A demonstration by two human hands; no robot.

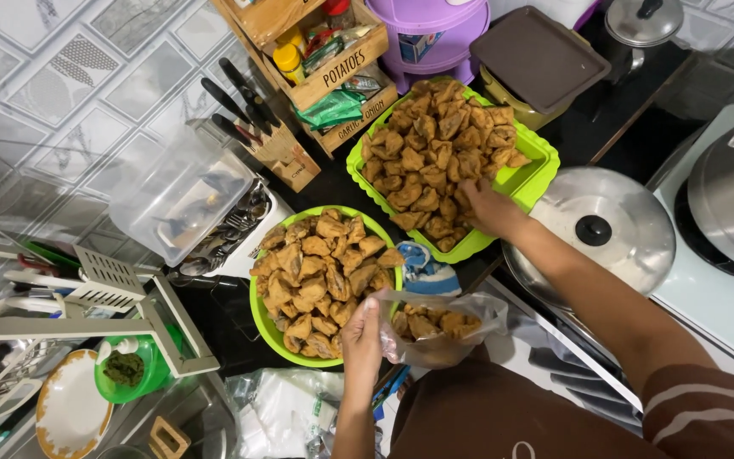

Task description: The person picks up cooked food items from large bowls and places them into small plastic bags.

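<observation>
My left hand [362,338] grips the rim of a clear plastic bag [435,323] that holds a few brown fried snacks. It hovers at the near edge of a round green bowl [262,319] heaped with the same fried pieces. My right hand [488,208] reaches into a square green tray [537,170] piled with fried snacks, fingers closed around pieces at the tray's near side; what exactly it grasps is partly hidden.
A steel pot lid [605,225] lies right of the tray. A knife block [278,144], wooden crate rack [333,64] and clear plastic container [176,191] stand behind the bowl. A purple tub [431,30], brown tray [537,55], dish rack [112,297] and plastic bags [286,412] surround.
</observation>
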